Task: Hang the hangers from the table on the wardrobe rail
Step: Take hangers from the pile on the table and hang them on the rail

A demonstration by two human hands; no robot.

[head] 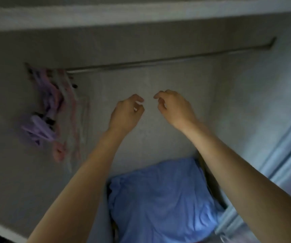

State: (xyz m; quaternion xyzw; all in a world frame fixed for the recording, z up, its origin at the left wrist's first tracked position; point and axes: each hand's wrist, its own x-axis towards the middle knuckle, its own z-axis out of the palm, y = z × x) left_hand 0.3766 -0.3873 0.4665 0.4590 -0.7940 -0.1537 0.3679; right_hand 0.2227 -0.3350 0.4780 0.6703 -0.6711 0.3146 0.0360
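**Both hands up inside the wardrobe, nothing in them, and the bunch is crowding one end**

Here we are looking into the wardrobe; the left hand point(126, 112) and the right hand point(173, 106) are raised side by side below the rail point(158, 63), fingers loosely curled and close to each other but apart, and as far as the blur allows neither grasps anything; call them released. The hangers point(53, 109), purple and pink, are bunched at the left end of the rail, well apart from both hands; the picture is smeared there, so how many hang and whether every hook sits over the bar I cannot tell. The table is out of view; whether more hangers wait on it is unknown.

The risks from here, as I judge them: a packed cluster tangles, so pushing another hook in beside it could knock a neighbour off; anything that slips would drop toward the blue cloth point(158, 199) heaped below; the light is dim, so a hook could miss the thin bar; the long bare stretch to the right looks the safer place.
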